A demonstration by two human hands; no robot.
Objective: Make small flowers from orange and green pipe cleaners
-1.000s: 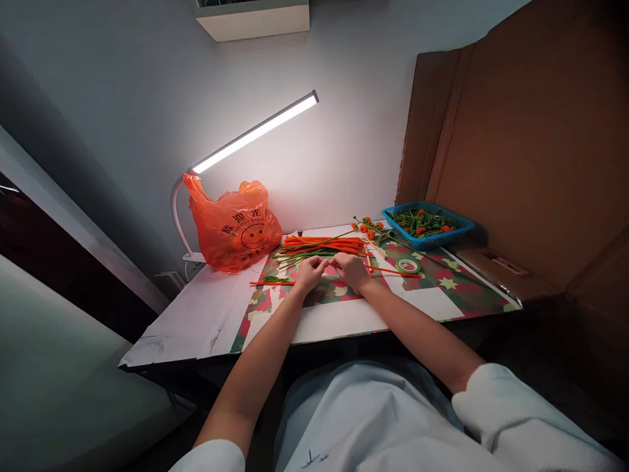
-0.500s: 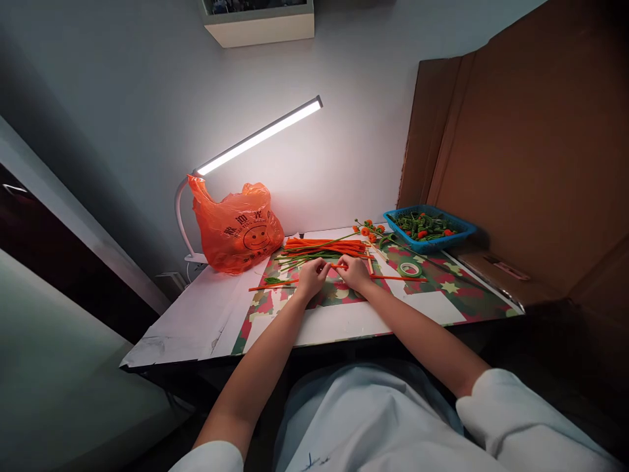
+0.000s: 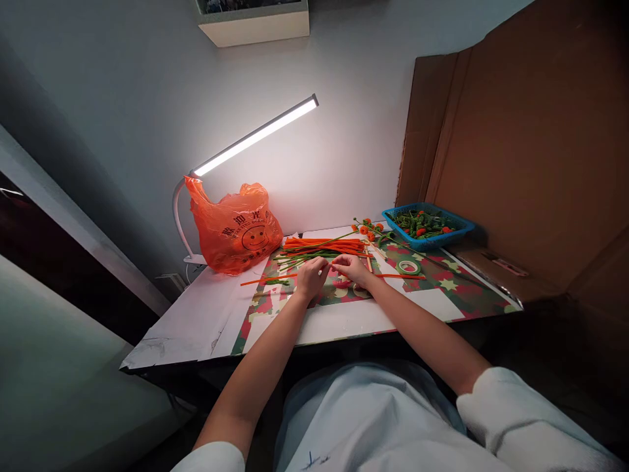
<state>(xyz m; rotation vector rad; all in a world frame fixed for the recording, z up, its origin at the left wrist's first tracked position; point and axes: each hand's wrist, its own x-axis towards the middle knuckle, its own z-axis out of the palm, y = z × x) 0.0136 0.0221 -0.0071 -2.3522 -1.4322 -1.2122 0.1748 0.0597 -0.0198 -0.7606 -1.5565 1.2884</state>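
Left hand [image 3: 311, 277] and right hand [image 3: 350, 269]: both pinching one orange stem [image 3: 393, 276], lying mid-table [image 3: 196, 321], before the stem pile [image 3: 324, 246].

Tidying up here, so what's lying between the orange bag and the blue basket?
In the head view, between bag and basket: a pile of orange and green stems, and orange-budded sprigs.
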